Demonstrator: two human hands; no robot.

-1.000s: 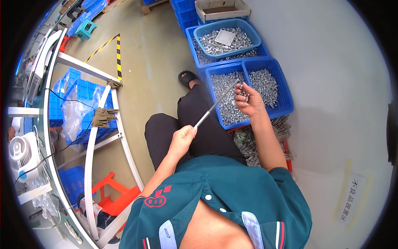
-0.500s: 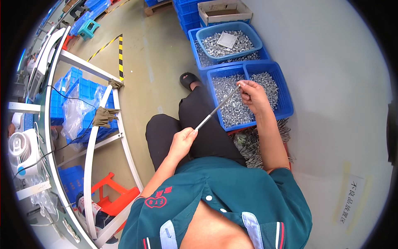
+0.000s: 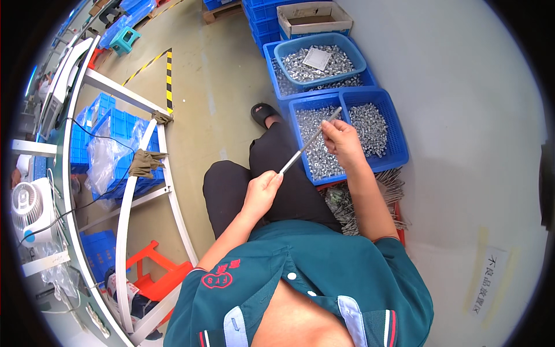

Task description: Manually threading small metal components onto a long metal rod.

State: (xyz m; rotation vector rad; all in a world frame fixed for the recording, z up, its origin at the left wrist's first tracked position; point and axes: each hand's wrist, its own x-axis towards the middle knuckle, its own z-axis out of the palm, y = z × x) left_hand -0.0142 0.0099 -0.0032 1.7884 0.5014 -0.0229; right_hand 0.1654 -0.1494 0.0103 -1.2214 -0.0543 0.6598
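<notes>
My left hand (image 3: pixel 261 191) grips the near end of a thin metal rod (image 3: pixel 308 143), over my lap. The rod slants up and to the right. My right hand (image 3: pixel 342 141) pinches it near its far end, above a blue two-part crate (image 3: pixel 399 151) filled with small silvery metal parts. Whether my right fingers also hold a small part on the rod is too small to tell.
Behind the crate stands a blue basin (image 3: pixel 319 56) of more metal parts on another crate, and a cardboard box (image 3: pixel 313 15). A pile of metal rods (image 3: pixel 390 185) lies by my right side. A white shelf frame (image 3: pixel 134 173) with blue crates is at my left.
The rod has swung further up and right, and my right hand has slid along it toward its far end. My left hand has stayed over my lap.
</notes>
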